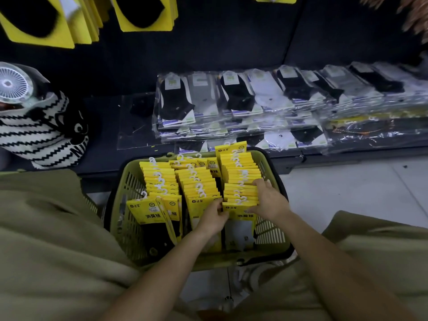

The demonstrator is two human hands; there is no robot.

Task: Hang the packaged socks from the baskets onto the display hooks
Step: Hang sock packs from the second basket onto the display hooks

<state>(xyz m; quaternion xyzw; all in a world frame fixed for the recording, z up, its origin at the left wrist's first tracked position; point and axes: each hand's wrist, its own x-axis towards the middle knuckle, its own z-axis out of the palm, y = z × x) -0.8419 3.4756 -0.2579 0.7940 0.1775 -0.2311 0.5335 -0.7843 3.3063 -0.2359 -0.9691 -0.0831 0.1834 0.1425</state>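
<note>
Head: green basket [127, 181] holds sock packs [159, 179]; L hand [212, 216], R hand [269, 201] pinch right row.

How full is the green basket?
Mostly full: the basket holds three packed rows of upright sock packs.

Sock shop: hung packs [139, 15], stacked stock [254, 98].

Striped bag [41, 135] — white fan [14, 83], tiled floor [347, 193]
</note>
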